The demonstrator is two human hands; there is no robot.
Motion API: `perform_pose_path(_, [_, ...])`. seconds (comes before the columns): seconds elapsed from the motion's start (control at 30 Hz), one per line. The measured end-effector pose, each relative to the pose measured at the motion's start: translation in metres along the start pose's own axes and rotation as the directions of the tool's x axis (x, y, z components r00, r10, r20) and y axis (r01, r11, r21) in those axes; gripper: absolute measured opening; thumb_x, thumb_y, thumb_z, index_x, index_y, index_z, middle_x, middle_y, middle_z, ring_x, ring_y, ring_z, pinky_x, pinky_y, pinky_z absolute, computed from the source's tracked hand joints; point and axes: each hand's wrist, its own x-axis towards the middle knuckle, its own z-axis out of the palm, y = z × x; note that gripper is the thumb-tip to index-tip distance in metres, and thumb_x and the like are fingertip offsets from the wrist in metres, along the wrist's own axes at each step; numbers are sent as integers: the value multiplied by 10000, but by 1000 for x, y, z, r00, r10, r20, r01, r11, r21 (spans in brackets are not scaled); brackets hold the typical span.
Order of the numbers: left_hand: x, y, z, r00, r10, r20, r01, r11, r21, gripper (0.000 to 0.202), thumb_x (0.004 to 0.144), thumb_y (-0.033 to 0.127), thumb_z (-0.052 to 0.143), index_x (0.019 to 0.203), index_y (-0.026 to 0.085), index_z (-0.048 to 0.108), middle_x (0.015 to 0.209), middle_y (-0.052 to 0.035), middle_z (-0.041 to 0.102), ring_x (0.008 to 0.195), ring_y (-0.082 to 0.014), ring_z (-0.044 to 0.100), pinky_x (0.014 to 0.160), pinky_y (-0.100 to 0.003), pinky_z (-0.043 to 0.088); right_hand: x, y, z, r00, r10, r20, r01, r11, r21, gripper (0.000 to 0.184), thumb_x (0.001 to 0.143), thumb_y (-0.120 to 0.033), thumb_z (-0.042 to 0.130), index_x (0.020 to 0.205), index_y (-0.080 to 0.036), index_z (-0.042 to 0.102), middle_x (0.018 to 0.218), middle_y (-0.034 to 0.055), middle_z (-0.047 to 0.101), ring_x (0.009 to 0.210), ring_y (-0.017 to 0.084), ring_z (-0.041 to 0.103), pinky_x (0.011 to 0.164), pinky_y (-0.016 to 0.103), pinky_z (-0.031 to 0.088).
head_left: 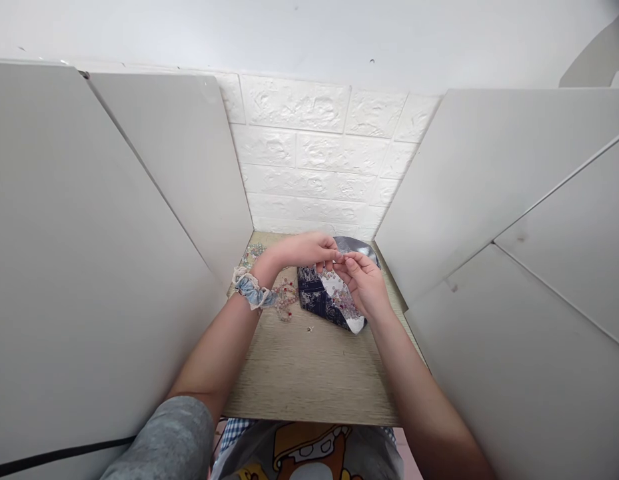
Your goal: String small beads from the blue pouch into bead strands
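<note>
My left hand (313, 251) and my right hand (365, 280) meet fingertip to fingertip above a dark blue patterned wrapper or tray (313, 299). Both pinch at the same spot; whatever lies between the fingers is too small to make out. Loose pinkish and clear beads (345, 303) lie on the wrapper's white and silvery inside, just under my right hand. Left of it, strings of beads (286, 297) with some red ones rest on the table. Around my left wrist is a blue scrunchie (252, 291) with lace trim.
More pale green and clear beads (254, 252) lie at the table's back left. A tiny metallic piece (310, 329) sits on the wooden table (314, 373) in front of the wrapper. Grey panels (189, 153) flank both sides, and a white brick-pattern wall (309, 160) closes the back.
</note>
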Motion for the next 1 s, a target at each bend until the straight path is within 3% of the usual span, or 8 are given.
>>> perform_pose_path(1.0, [3, 0, 2, 999, 34, -28, -33, 999, 30, 325, 748, 445, 384, 747, 149, 519, 668, -16, 558, 534, -82, 486, 482, -201, 342, -2, -1, 3, 999, 14, 45, -14, 1000, -7, 137, 674, -297, 617, 742, -193, 559, 687, -16, 640, 701, 103, 609, 758, 258, 476])
